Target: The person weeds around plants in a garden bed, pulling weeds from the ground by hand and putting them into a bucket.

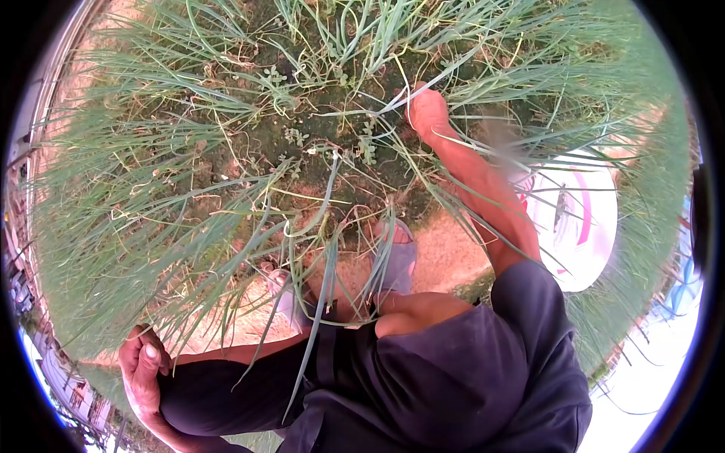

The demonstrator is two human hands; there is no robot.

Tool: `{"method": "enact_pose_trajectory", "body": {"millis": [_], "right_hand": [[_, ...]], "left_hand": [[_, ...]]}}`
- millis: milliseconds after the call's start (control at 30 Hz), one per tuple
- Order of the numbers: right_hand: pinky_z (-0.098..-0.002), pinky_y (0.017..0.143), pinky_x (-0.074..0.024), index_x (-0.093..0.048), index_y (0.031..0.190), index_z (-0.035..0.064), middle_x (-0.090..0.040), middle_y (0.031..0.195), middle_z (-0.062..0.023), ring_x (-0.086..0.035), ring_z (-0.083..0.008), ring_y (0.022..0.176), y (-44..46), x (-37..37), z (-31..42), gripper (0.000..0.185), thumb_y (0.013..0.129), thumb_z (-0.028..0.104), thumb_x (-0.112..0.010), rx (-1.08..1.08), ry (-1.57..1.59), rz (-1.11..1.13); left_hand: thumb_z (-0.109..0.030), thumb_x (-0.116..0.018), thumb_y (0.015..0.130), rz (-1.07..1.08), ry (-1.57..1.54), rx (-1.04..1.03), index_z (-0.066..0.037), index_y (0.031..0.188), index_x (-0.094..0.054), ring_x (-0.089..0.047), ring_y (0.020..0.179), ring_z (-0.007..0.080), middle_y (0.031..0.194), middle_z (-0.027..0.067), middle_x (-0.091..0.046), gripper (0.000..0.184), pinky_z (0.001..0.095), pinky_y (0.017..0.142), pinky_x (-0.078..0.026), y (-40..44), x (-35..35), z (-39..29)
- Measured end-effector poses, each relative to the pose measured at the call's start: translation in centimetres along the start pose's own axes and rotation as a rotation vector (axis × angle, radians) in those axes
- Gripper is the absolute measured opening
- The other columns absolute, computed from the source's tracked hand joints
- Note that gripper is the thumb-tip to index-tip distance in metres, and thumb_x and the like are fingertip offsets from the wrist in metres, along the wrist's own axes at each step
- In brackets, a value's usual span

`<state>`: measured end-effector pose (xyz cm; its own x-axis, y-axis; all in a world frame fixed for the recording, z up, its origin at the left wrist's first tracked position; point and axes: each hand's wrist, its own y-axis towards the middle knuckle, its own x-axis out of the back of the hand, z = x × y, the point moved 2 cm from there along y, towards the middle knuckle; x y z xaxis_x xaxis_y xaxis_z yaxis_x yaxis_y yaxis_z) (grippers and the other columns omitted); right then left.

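Observation:
My right hand (428, 109) reaches down among green onion plants (389, 30). Its fingers are curled in and mostly hidden by the wrist and leaves, so what they grip, if anything, does not show. Long leaves cross beside the knuckles and along the forearm. At the lower left, my left hand (143, 362) rests by my knee with its fingers folded and the thumb against them. Whether anything small is inside it I cannot make out. Several onion leaves (328, 264) arch in front of my legs.
A white bucket-like container (600, 226) with pink markings stands right of my right forearm, partly behind leaves. Small weeds (368, 143) grow in the dark soil (302, 177). My sandalled feet (396, 260) stand on reddish ground (449, 253). Onion rows spread left and right.

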<state>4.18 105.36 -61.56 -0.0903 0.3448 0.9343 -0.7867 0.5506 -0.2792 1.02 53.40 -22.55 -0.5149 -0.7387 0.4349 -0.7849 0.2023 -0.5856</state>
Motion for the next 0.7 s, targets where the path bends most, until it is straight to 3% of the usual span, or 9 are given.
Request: {"method": "enact_pose_trajectory", "body": {"millis": [133, 200, 300, 400, 467, 567, 600, 667, 700], "right_hand": [[-0.0433, 0.075, -0.0548, -0.062, 0.096, 0.0004, -0.067, 0.087, -0.0221, -0.066, -0.0405, 0.086, 1.5, -3.3, -1.4, 0.020, 0.082, 0.014, -0.058, 0.127, -0.123, -0.035], [-0.0428, 0.074, -0.0544, -0.063, 0.092, 0.0017, -0.067, 0.086, -0.0207, -0.066, -0.0387, 0.084, 1.3, -3.5, -0.8, 0.017, 0.081, 0.014, -0.058, 0.089, 0.267, 0.140], [-0.0434, 0.070, -0.0505, -0.063, 0.083, 0.0018, -0.066, 0.080, -0.0180, -0.064, -0.0377, 0.078, -2.6, 1.6, 1.8, 0.013, 0.077, 0.013, -0.061, 0.306, 0.296, 0.233], [-0.0435, 0.073, -0.0500, -0.062, 0.085, 0.0012, -0.065, 0.082, -0.0180, -0.063, -0.0388, 0.082, -2.9, -0.5, 2.5, 0.018, 0.077, 0.017, -0.065, 0.253, 0.496, 0.257], [-0.0432, 0.074, -0.0505, -0.062, 0.087, 0.0014, -0.065, 0.081, -0.0176, -0.063, -0.0394, 0.082, -3.7, -0.6, 3.2, 0.021, 0.078, 0.020, -0.067, 0.202, 0.614, 0.345], [-0.0428, 0.072, -0.0514, -0.062, 0.089, 0.0022, -0.064, 0.077, -0.0165, -0.063, -0.0374, 0.078, -5.3, 0.1, 4.7, 0.024, 0.078, 0.023, -0.069, 0.188, 0.698, 0.163], [-0.0415, 0.070, -0.0524, -0.062, 0.089, 0.0027, -0.064, 0.076, -0.0151, -0.064, -0.0345, 0.076, -5.3, -2.4, 4.5, 0.022, 0.079, 0.022, -0.069, 0.242, 0.659, -0.088], [-0.0404, 0.070, -0.0529, -0.062, 0.088, 0.0024, -0.064, 0.073, -0.0156, -0.065, -0.0339, 0.075, -3.4, -4.7, 4.3, 0.021, 0.081, 0.022, -0.067, 0.244, 0.640, -0.052], [-0.0397, 0.068, -0.0524, -0.062, 0.087, 0.0023, -0.063, 0.071, -0.0152, -0.065, -0.0321, 0.072, -3.5, -4.7, 3.9, 0.019, 0.082, 0.020, -0.065, 0.138, 0.814, 0.080]], "left_hand": [[-0.049, -0.061, 0.088, -0.018, 0.008, 0.012, -0.005, 0.072, -0.046, -0.039, 0.049, 0.0090, 0.058, 0.0010, -0.040, 0.049, 0.0229, 0.048, -0.033, 0.0, 0.0, -0.1], [-0.049, -0.061, 0.088, -0.007, 0.001, 0.023, -0.005, 0.072, -0.046, -0.038, 0.049, 0.0089, 0.058, 0.0010, -0.040, 0.049, 0.0229, 0.048, -0.032, 0.1, 0.1, 0.1], [-0.049, -0.062, 0.088, 0.023, 0.013, 0.045, -0.006, 0.075, -0.046, -0.039, 0.049, 0.0089, 0.060, 0.0006, -0.040, 0.048, 0.0229, 0.049, -0.032, 0.2, 0.5, 0.3], [-0.049, -0.063, 0.088, 0.045, 0.038, 0.054, -0.007, 0.078, -0.046, -0.041, 0.049, 0.0088, 0.062, 0.0000, -0.040, 0.047, 0.0233, 0.049, -0.034, 0.2, 1.0, 0.7], [-0.049, -0.060, 0.089, 0.046, 0.045, 0.026, -0.006, 0.073, -0.047, -0.038, 0.051, 0.0084, 0.057, 0.0001, -0.041, 0.048, 0.0228, 0.051, -0.028, 0.3, 0.6, 0.4], [-0.048, -0.060, 0.090, 0.037, 0.043, 0.021, -0.006, 0.072, -0.047, -0.038, 0.052, 0.0084, 0.057, 0.0003, -0.041, 0.048, 0.0231, 0.051, -0.029, 0.3, 0.5, 0.3], [-0.048, -0.060, 0.090, 0.037, 0.043, 0.020, -0.006, 0.072, -0.047, -0.038, 0.052, 0.0084, 0.058, 0.0004, -0.041, 0.048, 0.0232, 0.051, -0.029, 0.2, 0.6, 0.4], [-0.048, -0.059, 0.090, 0.040, 0.043, 0.019, -0.006, 0.071, -0.047, -0.038, 0.052, 0.0086, 0.059, 0.0006, -0.042, 0.048, 0.0232, 0.052, -0.030, 0.1, 0.7, 0.6], [-0.048, -0.059, 0.090, 0.042, 0.041, 0.023, -0.006, 0.071, -0.047, -0.038, 0.052, 0.0086, 0.059, 0.0007, -0.042, 0.048, 0.0232, 0.052, -0.030, 0.0, 0.8, 0.7]]}}
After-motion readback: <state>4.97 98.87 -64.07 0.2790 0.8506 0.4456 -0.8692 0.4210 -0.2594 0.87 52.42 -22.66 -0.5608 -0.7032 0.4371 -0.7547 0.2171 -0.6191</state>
